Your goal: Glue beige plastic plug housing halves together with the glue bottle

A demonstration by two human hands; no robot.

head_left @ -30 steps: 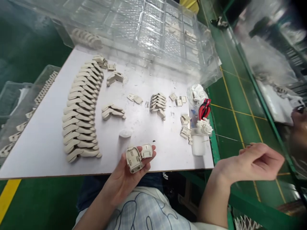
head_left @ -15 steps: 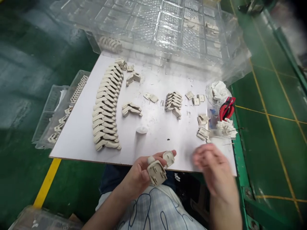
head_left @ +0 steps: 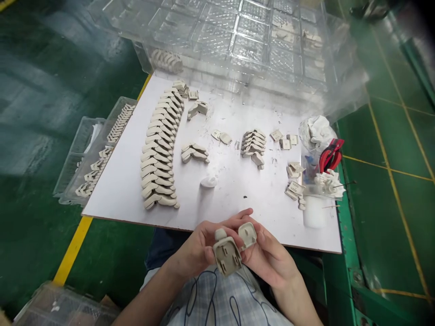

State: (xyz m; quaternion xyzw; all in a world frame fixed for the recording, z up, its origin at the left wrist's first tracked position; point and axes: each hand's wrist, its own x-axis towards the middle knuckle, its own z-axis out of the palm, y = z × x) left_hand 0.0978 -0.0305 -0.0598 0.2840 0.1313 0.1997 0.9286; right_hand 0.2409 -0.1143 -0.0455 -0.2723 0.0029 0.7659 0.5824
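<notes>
My left hand (head_left: 197, 249) is closed on a larger beige plastic shell piece (head_left: 226, 259), its hollow side with small inner ribs facing up and a rounded knob at its top. A smaller beige shell piece (head_left: 247, 234) is right beside it, between the two hands. The fingers of my right hand (head_left: 272, 256) are closed at that smaller piece's right edge. Whether the two pieces are joined cannot be made out. Both hands are over my lap at the table's front edge, and some fingertips are hidden behind the pieces.
On the white board (head_left: 220, 203) lie a long row of beige angled parts (head_left: 159, 154), a shorter stack (head_left: 253, 144) and loose pieces (head_left: 295, 190). A white lump (head_left: 208, 182) and white cylinder (head_left: 314, 212) stand there. Clear trays (head_left: 234, 40) cover the back; red-black tool handles (head_left: 330, 156) lie right.
My right hand has moved left from the board's right side to the smaller shell piece. My left hand still holds the larger piece. The view has shifted slightly.
</notes>
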